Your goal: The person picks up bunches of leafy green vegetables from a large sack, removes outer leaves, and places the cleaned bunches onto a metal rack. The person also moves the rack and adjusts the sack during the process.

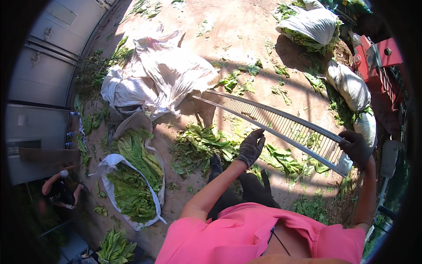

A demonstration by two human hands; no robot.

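My right hand (357,147), in a dark glove, grips the near right end of a long metal rack (290,142) lined with many thin tines. The rack slants away to the left, its far end reaching the edge of a heap of white cloth sacking (178,69). My left hand (251,147), gloved too, is beside the rack's lower rail with its fingers slightly bent and apart. Whether its fingertips touch the rail I cannot tell. Loose green leaves (204,138), apparently tobacco, lie on the dirt ground below the rack and around my feet.
A white sack (115,160) full of leaves lies open at left. Metal doors (39,79) line the left side, where another person (61,191) is low down. Stuffed white sacks (310,26) and red machinery (382,62) stand at right. A leaf bunch (115,247) lies at lower left.
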